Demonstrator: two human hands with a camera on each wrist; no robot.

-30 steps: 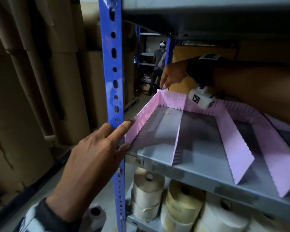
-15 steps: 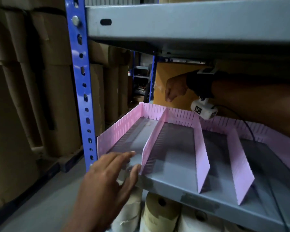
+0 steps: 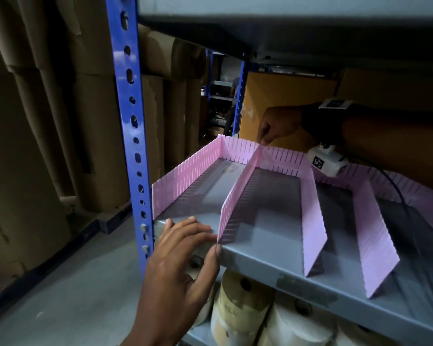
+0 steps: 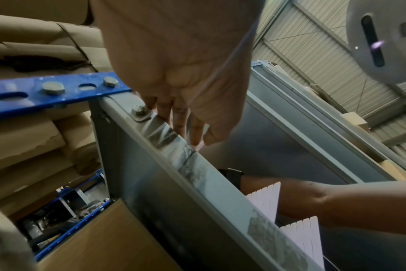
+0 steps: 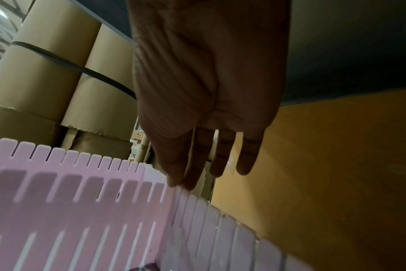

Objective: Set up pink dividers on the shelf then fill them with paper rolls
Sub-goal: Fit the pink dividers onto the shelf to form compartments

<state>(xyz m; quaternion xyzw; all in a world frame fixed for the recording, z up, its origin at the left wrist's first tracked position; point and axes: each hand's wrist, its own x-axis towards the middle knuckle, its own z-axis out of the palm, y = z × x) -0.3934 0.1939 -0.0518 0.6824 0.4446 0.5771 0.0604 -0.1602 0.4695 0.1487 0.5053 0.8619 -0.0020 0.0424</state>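
Seemingly the pink dividers (image 3: 313,211) nearly all stand on the shelf (image 3: 273,255), centre frame; no paper rolls (image 3: 240,303) fill them yet, those wait at the bottom. Left hand (image 3: 175,270), grip spread flat, touches one divider (image 3: 235,203) at its front end; right hand (image 3: 278,123) pinches its back joint. At right the set is cut off, the forearm (image 3: 385,146) hiding part

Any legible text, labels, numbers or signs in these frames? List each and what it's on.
No legible words or numbers.
Square code marker on the white camera under the right wrist: black-and-white pattern, no letters.
Wrist band display: too blurred to read.
Small dark print beyond the pink dividers: too small to read.
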